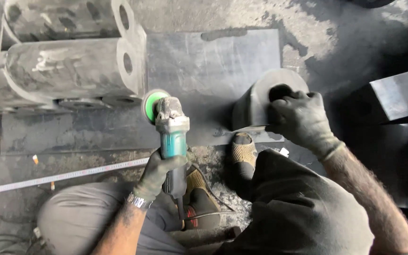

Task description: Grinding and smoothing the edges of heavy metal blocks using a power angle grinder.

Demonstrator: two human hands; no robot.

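Hazard assessment: the left hand (159, 172) alone carries the teal angle grinder (172, 137), fingers wrapped closed round its body, so a disc snag could likely twist the tool toward the sandalled foot (243, 148) planted on the steel plate (204, 71) just beside it; the trailing cable (213, 198) near the knees could catch. The green-backed disc (153, 105) sits beyond the knuckles, over the plate; farther right, the right hand (303, 120) clamps the rounded steel lug (260, 97), fingers hooked into its hole, well apart from the disc.
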